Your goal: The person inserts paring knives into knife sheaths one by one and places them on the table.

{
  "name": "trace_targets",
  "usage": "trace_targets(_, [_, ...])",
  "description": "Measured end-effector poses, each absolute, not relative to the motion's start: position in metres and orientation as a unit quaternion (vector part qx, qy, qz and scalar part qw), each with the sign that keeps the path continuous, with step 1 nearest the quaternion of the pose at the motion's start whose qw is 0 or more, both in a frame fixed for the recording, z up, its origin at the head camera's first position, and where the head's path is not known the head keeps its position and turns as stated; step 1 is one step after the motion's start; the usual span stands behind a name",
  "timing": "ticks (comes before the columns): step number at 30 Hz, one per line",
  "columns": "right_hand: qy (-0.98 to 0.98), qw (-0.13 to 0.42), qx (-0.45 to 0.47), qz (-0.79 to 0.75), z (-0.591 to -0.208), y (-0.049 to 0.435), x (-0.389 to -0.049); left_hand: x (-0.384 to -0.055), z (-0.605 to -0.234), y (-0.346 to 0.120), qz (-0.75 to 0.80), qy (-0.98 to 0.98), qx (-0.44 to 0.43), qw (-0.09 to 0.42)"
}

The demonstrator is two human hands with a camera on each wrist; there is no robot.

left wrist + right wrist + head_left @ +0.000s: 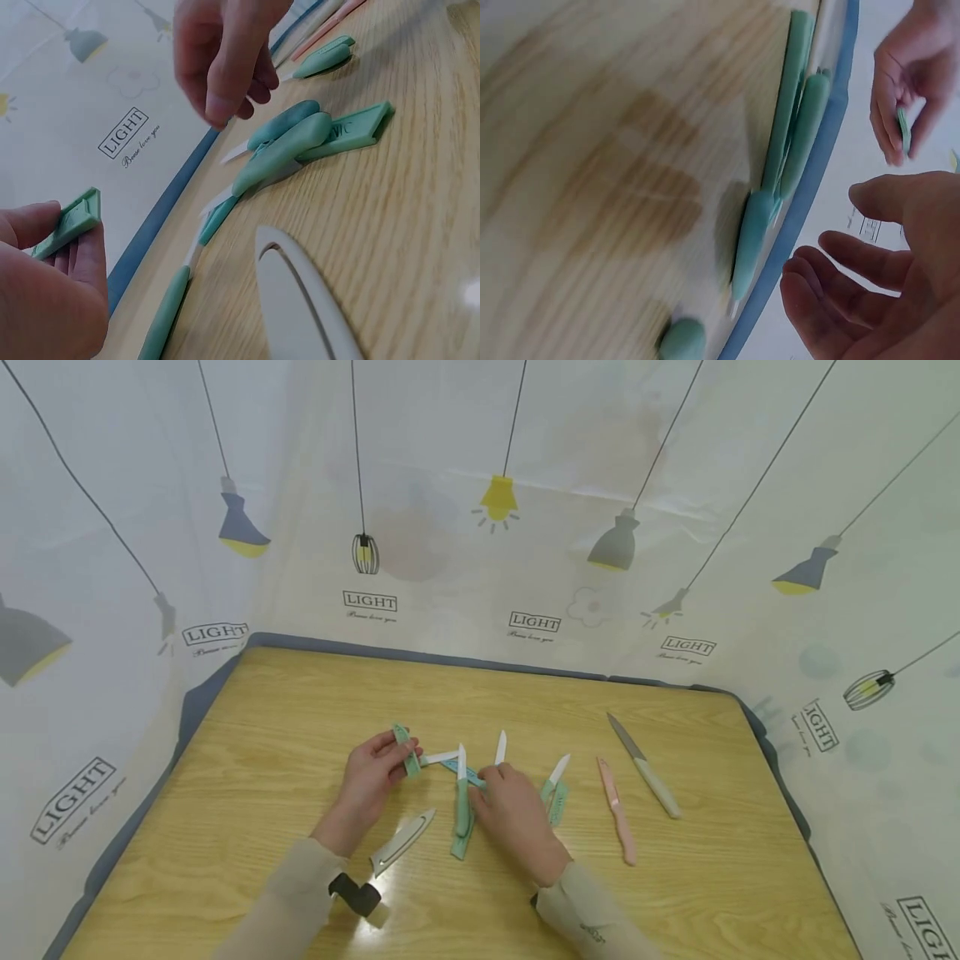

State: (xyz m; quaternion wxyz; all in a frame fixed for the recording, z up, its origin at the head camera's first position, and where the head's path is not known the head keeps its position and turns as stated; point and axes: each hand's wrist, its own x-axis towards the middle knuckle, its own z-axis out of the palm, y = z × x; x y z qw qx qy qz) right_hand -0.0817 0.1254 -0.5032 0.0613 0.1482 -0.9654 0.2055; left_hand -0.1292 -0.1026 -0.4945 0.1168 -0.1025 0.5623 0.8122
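A: A person's left hand [371,777] pinches a green knife cover [401,735] between thumb and fingers, above a wood-grain table [300,693]. And the other hand?

B: The right hand [513,810], fingers loosely bent and spread apart, hangs over the knives with nothing in its grasp.

A: What lies between them?

B: A green-handled knife [462,802], white blade pointing away from the person, rests across a second green cover [459,850]. A pale cover [402,842] lies nearer the left sleeve [281,893].

A: And to the right?

B: Another small knife [557,772] beside a third green cover [558,803], then a pink knife [618,814] and a longer pale-handled knife [654,785].

A: Any wording?

B: The wall covering [442,427] repeats a boxed "LIGHT" [370,602] under printed hanging lamps [499,497]; the script below ends in "love you," its first word unclear. Raised letters mark the second green cover, partly hidden by the knife. Lettering on the right sleeve [577,902] is too small to read.
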Motion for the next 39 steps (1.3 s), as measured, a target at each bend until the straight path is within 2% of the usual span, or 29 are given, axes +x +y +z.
trace_targets(4, [-0.972, 0.064, 0.154, 0.166, -0.504, 0.111, -0.085, -0.129, -0.495, -0.100, 0.811, 0.565, -0.113, 0.103])
trace_targets(11, [-0.984, 0.011, 0.116, 0.132, -0.503, 0.094, -0.093, -0.128, -0.495, -0.097, 0.811, 0.563, -0.124, 0.094])
trace_targets(19, [-0.990, -0.014, 0.093, 0.105, -0.509, 0.086, -0.098, -0.128, -0.492, -0.094, 0.816, 0.555, -0.139, 0.084])
trace_targets(26, [-0.986, -0.016, 0.092, 0.139, -0.509, 0.086, -0.099, -0.127, -0.491, -0.092, 0.822, 0.545, -0.147, 0.077])
trace_targets(31, [-0.981, -0.049, 0.080, 0.172, -0.506, 0.089, -0.101, -0.127, -0.491, -0.091, 0.821, 0.546, -0.148, 0.079])
trace_targets(39, [-0.969, -0.068, 0.060, 0.228, -0.494, 0.100, -0.096, -0.128, -0.490, -0.089, 0.825, 0.545, -0.132, 0.068])
